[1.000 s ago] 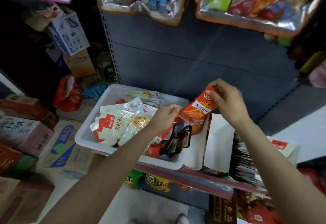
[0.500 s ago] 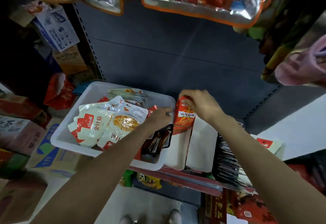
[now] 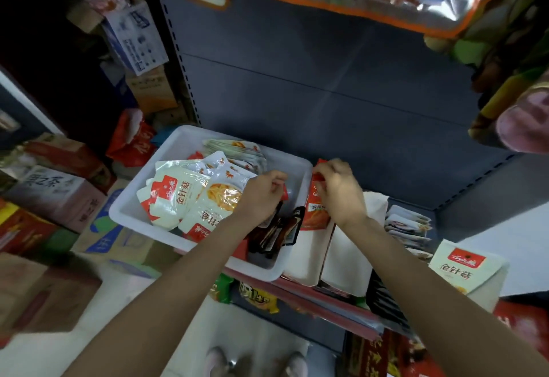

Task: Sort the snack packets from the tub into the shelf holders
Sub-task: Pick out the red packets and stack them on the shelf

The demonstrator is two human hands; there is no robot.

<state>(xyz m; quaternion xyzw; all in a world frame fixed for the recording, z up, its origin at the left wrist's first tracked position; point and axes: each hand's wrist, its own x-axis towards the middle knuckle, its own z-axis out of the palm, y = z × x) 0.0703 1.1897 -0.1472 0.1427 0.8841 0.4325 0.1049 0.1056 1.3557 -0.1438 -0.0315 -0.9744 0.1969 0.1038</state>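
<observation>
Shelving of dark grey steel (image 3: pixel 312 79) fills the view from nine o'clock round to three, and I have parked the white rectangular plastic tub (image 3: pixel 142 198) on its ledge so the stock sits within reach of both arms. The tub lies at about nine o'clock from the two white upright card holders (image 3: pixel 350 261), its right wall just beside the nearer one, which keeps each transfer short. Inside it, at its ten o'clock end, are the glossy white pouches with red corner labels and a yellow food picture (image 3: pixel 190 195); at its five o'clock corner a bundle of dark brown flat packets (image 3: pixel 276 234) stands on edge. My right hand (image 3: pixel 338 192) grips the top of an orange-red foil snack packet (image 3: pixel 315 213), fingers curled over its upper edge, holding it upright so it can slide down into the left holder; its lower end already sits at the holder's mouth, so I judge this placement nearly finished. The packet is shiny, with a white band of print across its middle. My left hand (image 3: pixel 261 195) is down in the tub, fingers curled round a small red-edged packet (image 3: pixel 284 191), which I take to be next.
</observation>
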